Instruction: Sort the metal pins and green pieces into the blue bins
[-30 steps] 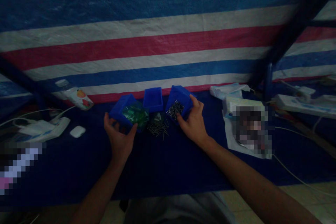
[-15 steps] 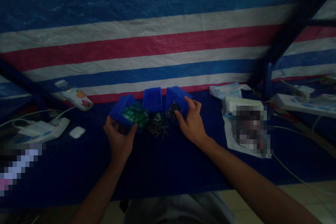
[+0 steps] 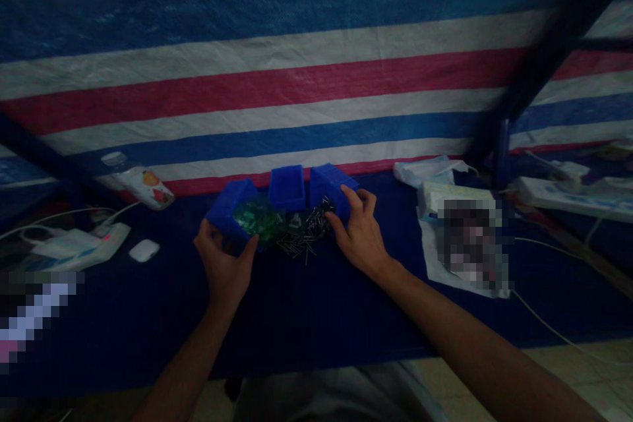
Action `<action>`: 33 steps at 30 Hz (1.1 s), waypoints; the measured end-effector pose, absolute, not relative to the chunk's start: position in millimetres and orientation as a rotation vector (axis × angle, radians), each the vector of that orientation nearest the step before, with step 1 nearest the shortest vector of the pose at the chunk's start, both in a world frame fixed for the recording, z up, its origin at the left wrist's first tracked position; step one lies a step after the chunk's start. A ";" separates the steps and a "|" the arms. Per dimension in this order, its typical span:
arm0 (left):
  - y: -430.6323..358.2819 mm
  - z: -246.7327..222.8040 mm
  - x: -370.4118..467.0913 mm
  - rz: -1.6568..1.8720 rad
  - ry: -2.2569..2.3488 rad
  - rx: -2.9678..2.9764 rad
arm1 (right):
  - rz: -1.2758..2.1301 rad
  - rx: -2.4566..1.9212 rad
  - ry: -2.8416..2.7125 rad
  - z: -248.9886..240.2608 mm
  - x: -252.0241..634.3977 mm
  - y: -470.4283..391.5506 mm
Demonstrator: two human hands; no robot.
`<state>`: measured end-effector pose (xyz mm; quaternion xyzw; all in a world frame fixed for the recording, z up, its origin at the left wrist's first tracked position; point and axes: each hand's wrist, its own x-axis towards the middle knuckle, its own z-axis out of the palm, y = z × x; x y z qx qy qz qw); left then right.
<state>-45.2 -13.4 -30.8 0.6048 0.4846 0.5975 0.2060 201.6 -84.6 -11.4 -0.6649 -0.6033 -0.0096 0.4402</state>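
Note:
My left hand (image 3: pixel 226 260) grips a tilted blue bin (image 3: pixel 228 201) at the left, its opening turned toward the middle. Green translucent pieces (image 3: pixel 257 217) lie at its mouth. On the other side my right hand (image 3: pixel 362 231) is closed on a second tilted blue bin (image 3: pixel 332 181). Metal screws or pins (image 3: pixel 319 219) spill from its mouth, beside my right thumb. More of these thin pins (image 3: pixel 295 244) lie heaped on the dark blue tabletop between the bins. Behind the heap, a third blue bin (image 3: pixel 287 186) stands between the two held ones, touched by neither hand.
A bottle (image 3: pixel 143 184) leans at the back left, near a power strip (image 3: pixel 106 244) and a small white case (image 3: pixel 144 250). Right of my hands are a tissue pack (image 3: pixel 452 192), a face mask (image 3: pixel 430 170) and a blurred-out item. Striped sheeting (image 3: pixel 277 86) hangs behind.
The right bin has tipped further, and more pins have slid out of it toward the middle heap. My left hand and its bin have hardly moved.

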 end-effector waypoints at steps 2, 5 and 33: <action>-13.2 -31.3 -45.7 1.668 1.359 1.686 | -0.044 -1.654 -1.506 -11.2 201.1 -85.0; -13.1 -31.0 -46.0 1.670 1.368 1.674 | -0.064 -1.666 -1.515 -10.4 200.3 -85.6; -17.7 -25.2 -42.5 1.730 1.338 1.660 | -0.193 -1.690 -1.594 -7.0 199.0 -88.6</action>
